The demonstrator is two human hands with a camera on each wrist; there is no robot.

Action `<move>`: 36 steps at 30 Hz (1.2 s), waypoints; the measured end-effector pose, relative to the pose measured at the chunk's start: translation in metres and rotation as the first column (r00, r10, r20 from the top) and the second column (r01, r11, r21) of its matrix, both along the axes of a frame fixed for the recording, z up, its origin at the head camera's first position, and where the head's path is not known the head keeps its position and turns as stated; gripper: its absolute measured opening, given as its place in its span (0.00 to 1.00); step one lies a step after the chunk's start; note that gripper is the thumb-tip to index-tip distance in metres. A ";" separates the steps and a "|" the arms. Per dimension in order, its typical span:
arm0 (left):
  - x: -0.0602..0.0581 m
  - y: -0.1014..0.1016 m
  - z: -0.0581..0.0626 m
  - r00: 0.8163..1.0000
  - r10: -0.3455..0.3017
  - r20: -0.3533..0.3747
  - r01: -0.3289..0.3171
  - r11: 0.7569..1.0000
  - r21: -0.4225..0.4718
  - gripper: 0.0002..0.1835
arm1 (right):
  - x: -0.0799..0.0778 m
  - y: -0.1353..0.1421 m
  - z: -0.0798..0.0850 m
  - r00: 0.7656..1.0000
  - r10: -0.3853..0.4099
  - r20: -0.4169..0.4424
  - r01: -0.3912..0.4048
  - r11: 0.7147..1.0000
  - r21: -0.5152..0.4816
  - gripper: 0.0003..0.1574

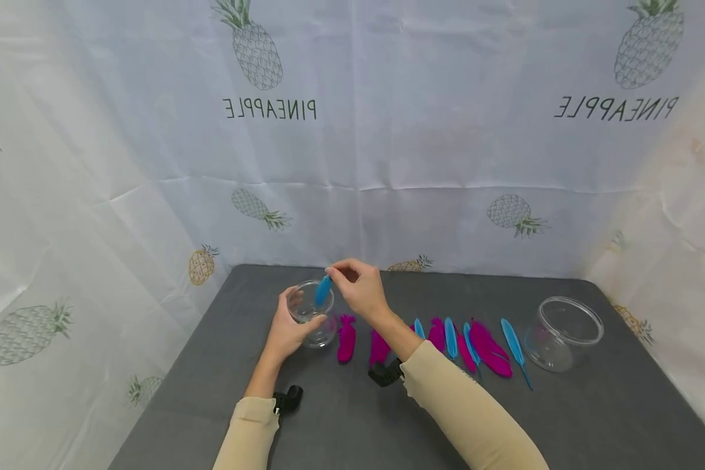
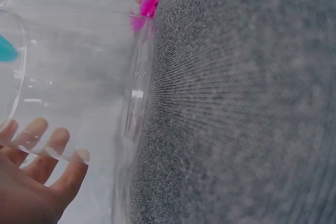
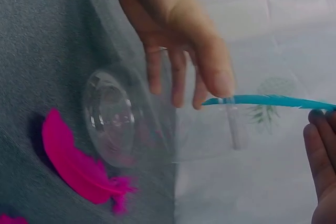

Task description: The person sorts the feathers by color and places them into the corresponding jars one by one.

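My left hand (image 1: 286, 331) grips a clear plastic jar (image 1: 322, 337), thumb on the near side and the other fingers round the far side. The jar's base is right at the dark tabletop. Over its open mouth my right hand (image 1: 361, 292) pinches a blue feather (image 1: 322, 292) between thumb and fingertips. The feather's lower end dips past the rim, as the right wrist view also shows with the blue feather (image 3: 273, 100) reaching into the jar. Just right of the jar lies a magenta feather (image 1: 346, 341), seen also beside the jar's base in the right wrist view.
Several magenta feathers (image 1: 489, 347) and blue feathers (image 1: 512, 341) lie in a row across the grey table (image 1: 341, 418), some partly hidden by my right forearm. A second clear jar (image 1: 555, 352) stands at the right end. A pineapple-print curtain (image 1: 423, 150) hangs behind.
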State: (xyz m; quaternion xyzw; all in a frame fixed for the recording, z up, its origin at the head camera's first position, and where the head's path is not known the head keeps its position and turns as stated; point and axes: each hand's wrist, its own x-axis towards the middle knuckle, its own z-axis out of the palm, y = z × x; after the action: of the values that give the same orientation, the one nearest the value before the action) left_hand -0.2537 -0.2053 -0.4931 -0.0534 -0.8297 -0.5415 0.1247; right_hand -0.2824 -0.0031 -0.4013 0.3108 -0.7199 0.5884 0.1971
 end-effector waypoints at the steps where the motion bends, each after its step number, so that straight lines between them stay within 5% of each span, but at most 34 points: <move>1: 0.000 0.000 0.000 1.000 -0.001 -0.001 0.001 1.000 0.001 0.53 | 0.000 -0.002 -0.003 1.000 0.001 0.017 -0.001 1.000 0.000 0.07; 13: 0.004 0.000 -0.001 1.000 0.003 0.028 -0.003 1.000 0.004 0.53 | 0.003 -0.023 -0.024 0.983 0.008 0.183 -0.020 0.998 0.063 0.10; 21: 0.003 0.000 0.000 0.999 -0.009 0.037 0.009 1.000 0.004 0.54 | 0.003 -0.025 -0.030 0.977 0.005 0.214 -0.030 0.993 0.113 0.11; 36: 0.003 -0.002 0.000 1.000 -0.014 0.026 0.014 1.000 0.009 0.52 | 0.006 -0.003 0.001 0.991 0.010 0.134 -0.028 0.991 0.132 0.10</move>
State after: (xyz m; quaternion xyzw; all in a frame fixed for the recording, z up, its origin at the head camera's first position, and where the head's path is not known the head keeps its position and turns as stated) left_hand -0.2503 -0.2069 -0.4932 -0.0515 -0.8284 -0.5468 0.1101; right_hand -0.2765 -0.0057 -0.4002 0.2901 -0.7661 0.5604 0.1218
